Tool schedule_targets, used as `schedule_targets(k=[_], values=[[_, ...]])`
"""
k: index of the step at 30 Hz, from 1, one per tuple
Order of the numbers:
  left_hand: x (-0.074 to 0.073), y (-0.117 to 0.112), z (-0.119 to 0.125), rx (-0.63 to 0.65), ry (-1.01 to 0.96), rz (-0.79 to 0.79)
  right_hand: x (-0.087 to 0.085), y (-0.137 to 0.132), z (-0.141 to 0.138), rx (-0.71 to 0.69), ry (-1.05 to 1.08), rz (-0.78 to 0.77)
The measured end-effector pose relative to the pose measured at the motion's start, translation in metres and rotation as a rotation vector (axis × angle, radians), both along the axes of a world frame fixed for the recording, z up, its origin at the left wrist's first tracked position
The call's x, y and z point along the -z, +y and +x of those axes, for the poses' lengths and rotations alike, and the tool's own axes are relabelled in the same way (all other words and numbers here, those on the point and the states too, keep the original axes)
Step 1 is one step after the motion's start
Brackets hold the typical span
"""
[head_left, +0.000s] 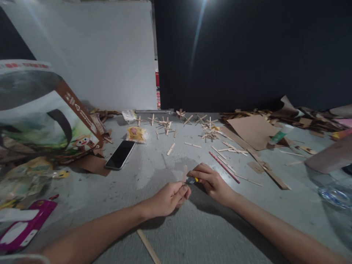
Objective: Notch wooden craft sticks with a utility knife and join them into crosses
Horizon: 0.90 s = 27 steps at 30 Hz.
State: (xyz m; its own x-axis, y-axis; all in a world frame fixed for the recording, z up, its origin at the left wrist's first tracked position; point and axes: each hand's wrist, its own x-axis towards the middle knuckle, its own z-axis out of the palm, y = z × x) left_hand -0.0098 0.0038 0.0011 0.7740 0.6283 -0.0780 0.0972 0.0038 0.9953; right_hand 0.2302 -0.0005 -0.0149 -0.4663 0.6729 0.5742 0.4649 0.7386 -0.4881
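My left hand (172,198) is closed around the lower end of a wooden craft stick (185,172), which points up and away from me. Close by, my right hand (211,179) pinches a small dark-grey and yellow tool (192,180); its exact kind is hard to make out. The tool's tip meets or nearly meets the stick just above my left fingers. Another craft stick (148,246) lies on the table near my left forearm. A red patterned pencil (224,167) rests beyond my right hand, beside several loose sticks.
Crossed craft sticks (167,125) and a pile of sticks (210,131) spread across the back. At left are a phone (121,154), a printed bag (35,121) and a purple object (30,225). Cardboard (253,130) and a clear tape roll (336,196) lie at right.
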Motion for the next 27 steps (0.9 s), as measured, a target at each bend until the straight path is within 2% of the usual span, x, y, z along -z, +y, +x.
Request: schedule_targets(k=[7,13,17,22,27], values=[[0.006,0.002,0.001,-0.008,0.039,0.029,-0.005,-0.005,-0.006,0.03,-0.01,0.032],[0.009,0.002,0.003,-0.036,0.01,-0.041,-0.008,-0.009,-0.011,0.068,-0.037,0.043],[0.008,0.0,0.003,-0.082,-0.052,-0.03,0.0,-0.004,-0.006,0.122,-0.013,0.018],[-0.001,-0.004,0.002,-0.131,-0.089,0.016,0.012,0.008,0.008,0.351,0.065,-0.008],[-0.005,-0.003,0.002,-0.166,-0.096,0.003,0.014,0.003,0.005,0.342,0.031,0.055]])
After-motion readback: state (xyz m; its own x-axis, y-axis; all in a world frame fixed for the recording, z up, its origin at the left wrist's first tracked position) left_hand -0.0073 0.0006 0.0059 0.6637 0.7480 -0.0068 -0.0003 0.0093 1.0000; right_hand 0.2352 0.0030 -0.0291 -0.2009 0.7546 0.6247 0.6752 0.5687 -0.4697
